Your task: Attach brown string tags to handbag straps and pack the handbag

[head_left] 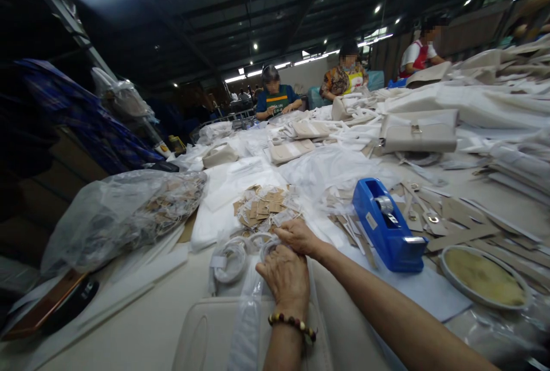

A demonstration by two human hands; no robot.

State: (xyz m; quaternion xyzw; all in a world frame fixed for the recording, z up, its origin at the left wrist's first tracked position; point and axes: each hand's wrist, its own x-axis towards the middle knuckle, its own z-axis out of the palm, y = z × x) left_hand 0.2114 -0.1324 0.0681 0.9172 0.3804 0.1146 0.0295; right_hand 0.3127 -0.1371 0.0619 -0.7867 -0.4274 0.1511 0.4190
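A pale bag point(210, 331) lies flat at the bottom centre, with a strip of clear wrapping over it. Above it sits a wrapped coil of white strap point(230, 260), and a second coiled strap point(267, 245) lies to its right. My left hand point(286, 276), wearing a beaded bracelet, is closed on that second coil, its fingertips partly hidden. Just beyond it, touching it, my right hand point(298, 237) is closed with fingers pressed together; what it pinches is hidden. A pile of brown tags point(263, 206) with white strings lies just past my hands.
Right of my hands stands a blue tape dispenser point(382, 228), near a round yellowish dish point(485, 276) and beige strips. A plastic bag of tags point(124, 216) lies left. Beige bags point(419, 130) and white wrapping cover the table farther back. Several people sit beyond.
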